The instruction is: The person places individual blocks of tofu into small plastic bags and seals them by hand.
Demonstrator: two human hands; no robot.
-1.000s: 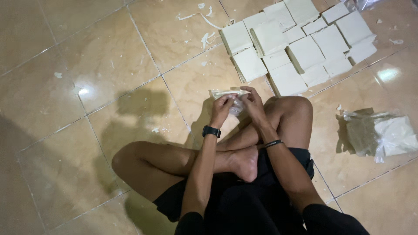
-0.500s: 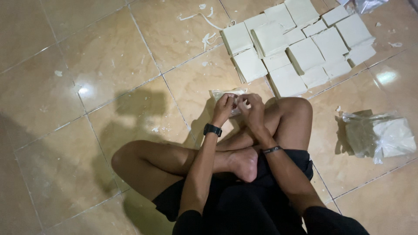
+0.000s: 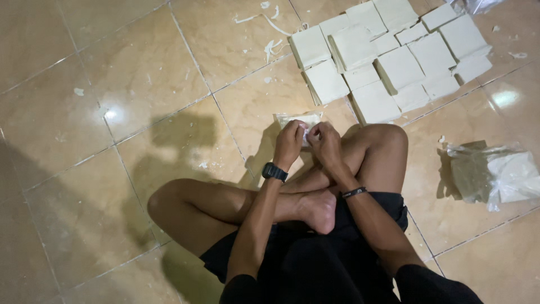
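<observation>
Both hands have drawn closer since a moment ago. Left hand (image 3: 289,142) and right hand (image 3: 325,142) pinch a small white packet (image 3: 298,121) above the floor (image 3: 140,84), near white blocks (image 3: 388,62); plastic bag (image 3: 495,171) lies apart.

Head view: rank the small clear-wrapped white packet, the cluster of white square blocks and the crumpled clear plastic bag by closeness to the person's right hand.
1. Small clear-wrapped white packet: pinched between the right hand and left hand.
2. Cluster of white square blocks: on the floor ahead, slightly to the right.
3. Crumpled clear plastic bag: far right, beyond the knee.
</observation>
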